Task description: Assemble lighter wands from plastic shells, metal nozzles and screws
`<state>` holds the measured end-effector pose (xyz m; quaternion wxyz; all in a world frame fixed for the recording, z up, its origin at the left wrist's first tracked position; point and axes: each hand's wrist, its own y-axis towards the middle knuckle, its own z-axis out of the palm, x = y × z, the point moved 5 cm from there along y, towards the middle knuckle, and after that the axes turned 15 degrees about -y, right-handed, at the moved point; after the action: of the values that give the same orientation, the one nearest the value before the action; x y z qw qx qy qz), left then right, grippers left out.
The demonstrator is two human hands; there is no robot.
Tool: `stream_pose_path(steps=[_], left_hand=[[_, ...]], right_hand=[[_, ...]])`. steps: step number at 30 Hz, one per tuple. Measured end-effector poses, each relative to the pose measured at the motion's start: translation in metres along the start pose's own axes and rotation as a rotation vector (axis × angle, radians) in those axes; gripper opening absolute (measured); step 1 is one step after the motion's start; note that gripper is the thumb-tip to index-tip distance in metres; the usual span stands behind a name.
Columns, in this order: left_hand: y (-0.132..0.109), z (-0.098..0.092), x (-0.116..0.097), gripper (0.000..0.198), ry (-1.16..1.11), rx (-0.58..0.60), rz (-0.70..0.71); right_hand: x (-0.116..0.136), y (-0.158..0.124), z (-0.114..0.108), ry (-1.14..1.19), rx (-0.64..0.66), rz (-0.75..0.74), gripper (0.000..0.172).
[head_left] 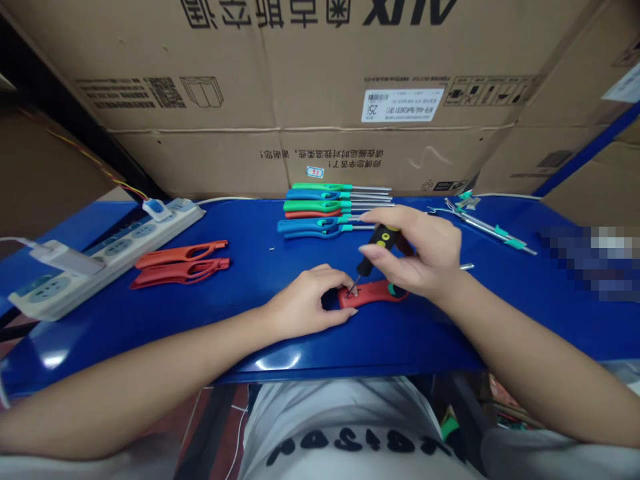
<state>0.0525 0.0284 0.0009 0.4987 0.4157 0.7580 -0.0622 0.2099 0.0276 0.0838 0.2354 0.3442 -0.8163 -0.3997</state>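
My right hand (420, 250) grips a black screwdriver (367, 263) with yellow marks on its handle. Its thin shaft slants down to the left end of a red lighter (373, 292) lying flat on the blue table. Thumb and fingers of my left hand (313, 300) pinch that same end of the lighter from both sides. A green part shows near the lighter's right end, and a metal tube (467, 267) sticks out past my right hand. To the left lie two loose red-orange lighter shells (183, 263).
Several green, blue and red lighters (315, 207) lie in a row at the back. Metal tubes with green pieces (493, 227) are at the right. A white power strip (115, 250) with plugs runs along the left. A large cardboard box (320, 80) stands behind the table.
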Motion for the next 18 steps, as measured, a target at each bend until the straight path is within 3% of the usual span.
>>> stream_pose_path(steps=[5, 11, 13, 16, 18], left_hand=[[0.000, 0.001, 0.000, 0.019, -0.005, 0.015, -0.003], [0.000, 0.000, 0.000, 0.020, -0.001, 0.007, -0.004], [0.001, 0.000, -0.001, 0.021, -0.003, 0.013, -0.005], [0.001, 0.001, -0.001, 0.019, -0.012, 0.026, -0.003], [0.000, 0.001, 0.000, 0.019, -0.017, 0.029, -0.001]], right_hand=[[0.004, 0.001, 0.013, 0.304, 0.256, 0.105, 0.041], [0.000, 0.000, 0.003, -0.025, -0.008, 0.010, 0.025], [-0.002, 0.000, 0.005, 0.051, 0.052, 0.037, 0.030], [-0.005, 0.000, 0.017, 0.306, 0.251, 0.126, 0.040], [-0.005, 0.000, 0.020, 0.351, 0.270, 0.134, 0.038]])
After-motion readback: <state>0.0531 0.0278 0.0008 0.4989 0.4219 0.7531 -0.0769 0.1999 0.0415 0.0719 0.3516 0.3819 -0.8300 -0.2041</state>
